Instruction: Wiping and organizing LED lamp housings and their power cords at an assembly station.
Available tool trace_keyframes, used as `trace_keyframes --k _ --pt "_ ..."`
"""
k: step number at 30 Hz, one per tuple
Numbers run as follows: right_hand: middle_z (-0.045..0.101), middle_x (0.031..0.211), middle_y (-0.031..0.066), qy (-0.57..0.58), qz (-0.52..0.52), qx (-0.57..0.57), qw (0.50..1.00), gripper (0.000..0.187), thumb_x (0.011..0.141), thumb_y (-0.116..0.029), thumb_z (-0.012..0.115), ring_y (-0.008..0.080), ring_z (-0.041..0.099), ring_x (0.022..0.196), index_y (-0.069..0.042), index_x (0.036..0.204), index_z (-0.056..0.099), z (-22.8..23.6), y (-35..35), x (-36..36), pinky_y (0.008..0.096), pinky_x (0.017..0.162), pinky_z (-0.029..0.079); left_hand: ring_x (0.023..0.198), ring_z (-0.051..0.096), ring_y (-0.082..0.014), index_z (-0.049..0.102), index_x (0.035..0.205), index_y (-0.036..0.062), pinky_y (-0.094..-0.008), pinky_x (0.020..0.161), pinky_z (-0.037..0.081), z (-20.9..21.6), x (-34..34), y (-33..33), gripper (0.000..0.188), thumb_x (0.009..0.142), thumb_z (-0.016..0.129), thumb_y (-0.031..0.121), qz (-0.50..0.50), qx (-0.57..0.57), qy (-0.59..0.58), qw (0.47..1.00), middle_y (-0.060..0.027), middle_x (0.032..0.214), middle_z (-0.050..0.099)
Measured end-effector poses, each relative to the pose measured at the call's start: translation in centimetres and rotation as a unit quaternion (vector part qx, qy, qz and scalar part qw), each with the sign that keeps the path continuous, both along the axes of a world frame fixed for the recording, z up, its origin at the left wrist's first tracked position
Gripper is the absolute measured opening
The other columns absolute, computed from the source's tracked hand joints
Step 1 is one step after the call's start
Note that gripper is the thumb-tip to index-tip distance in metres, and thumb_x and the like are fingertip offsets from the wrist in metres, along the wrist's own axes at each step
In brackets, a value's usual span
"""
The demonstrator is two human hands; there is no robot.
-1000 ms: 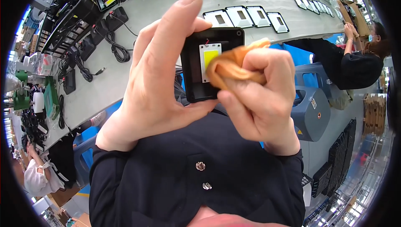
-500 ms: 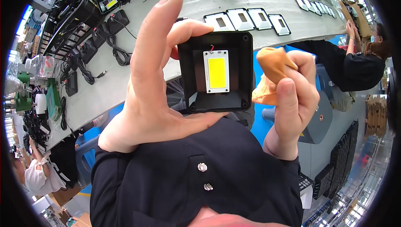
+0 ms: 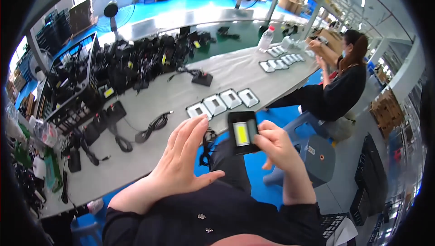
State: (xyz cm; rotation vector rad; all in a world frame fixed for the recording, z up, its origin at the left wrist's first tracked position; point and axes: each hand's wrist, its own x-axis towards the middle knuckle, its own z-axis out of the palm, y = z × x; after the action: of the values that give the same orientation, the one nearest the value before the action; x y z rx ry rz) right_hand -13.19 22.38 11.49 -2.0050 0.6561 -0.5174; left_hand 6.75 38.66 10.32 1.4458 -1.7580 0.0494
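The fingers of my right hand pinch the right edge of the black box, its open face toward me and the yellow chip showing inside. My left hand is off the box, at its eight o'clock; those fingers lie close together and the thumb is spread wide of them.

Taking the box as the middle of the clock, my trouser leg is at six and a grey stool at four. The box is in the air, in front of the table. A row of four white frames lies on it at eleven, the nearest just beyond my left fingertips. At nine there's a coiled cord. A black lamp sits at eleven, past the frames. The heap of black cords spreads at ten, and a black crate stands beyond nine. Toward one I see a clear bottle with a red cap. At two, a co-worker in black sits with both arms reaching forward.
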Motion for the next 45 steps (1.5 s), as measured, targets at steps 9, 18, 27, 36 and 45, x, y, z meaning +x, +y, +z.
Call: trace_keyframes --k 9,18,27,36,45 --pt "0.062 0.08 0.0053 0.125 -0.204 0.407 0.881 0.015 0.089 -0.017 0.057 0.014 0.06 0.068 -0.003 0.084 0.061 0.4 -4.9 -12.1 0.0278 0.061 0.05 0.108 0.057 -0.0318 0.047 0.128 -0.0003 -0.0396 0.095 0.044 -5.5 5.8 1.6 0.066 0.068 0.072 0.005 0.112 -0.045 0.069 0.99 -0.0151 0.114 0.06" --pt "0.066 0.096 0.0082 -0.189 -0.067 0.035 0.979 0.047 0.092 -0.044 0.051 0.0241 0.064 0.077 -0.002 0.109 0.062 35.3 -31.6 -4.0 0.0382 0.071 0.053 0.103 0.059 -0.0266 0.045 0.128 -0.0012 -0.0362 0.092 0.046 -6.2 8.2 1.3 0.059 0.072 0.063 -0.003 0.19 -0.078 0.162 0.965 -0.0163 0.11 0.059" --pt "0.064 0.086 0.0022 -0.249 -0.093 -0.04 0.963 0.028 0.084 -0.029 0.067 0.0118 0.062 0.074 -0.004 0.097 0.068 24.1 -22.2 8.0 0.0255 0.065 0.049 0.102 0.058 -0.0324 0.048 0.125 -0.0009 -0.0377 0.091 0.047 -7.0 8.1 1.5 0.055 0.072 0.065 0.001 0.21 -0.035 0.101 0.972 -0.0177 0.111 0.058" --pt "0.064 0.09 0.0062 -0.225 -0.096 0.237 0.94 0.03 0.092 -0.026 0.06 0.0155 0.064 0.076 -0.001 0.108 0.06 0.5 -13.7 1.0 0.0295 0.066 0.054 0.133 0.033 -0.0384 0.02 0.146 0.0048 -0.0436 0.108 0.031 -9.3 8.5 -6.2 0.095 0.073 0.073 0.037 0.193 0.211 -0.071 0.956 -0.0233 0.145 0.031" --pt "0.065 0.094 0.0091 -0.219 -0.126 0.329 0.91 0.035 0.095 -0.029 0.054 0.0167 0.065 0.081 0.002 0.111 0.06 -10.0 -7.7 -7.3 0.0278 0.071 0.054 0.128 0.042 -0.0352 0.035 0.142 0.0136 -0.0406 0.104 0.038 -5.3 13.0 -15.3 0.076 0.079 0.067 0.04 0.232 0.221 -0.064 0.945 -0.0211 0.142 0.038"
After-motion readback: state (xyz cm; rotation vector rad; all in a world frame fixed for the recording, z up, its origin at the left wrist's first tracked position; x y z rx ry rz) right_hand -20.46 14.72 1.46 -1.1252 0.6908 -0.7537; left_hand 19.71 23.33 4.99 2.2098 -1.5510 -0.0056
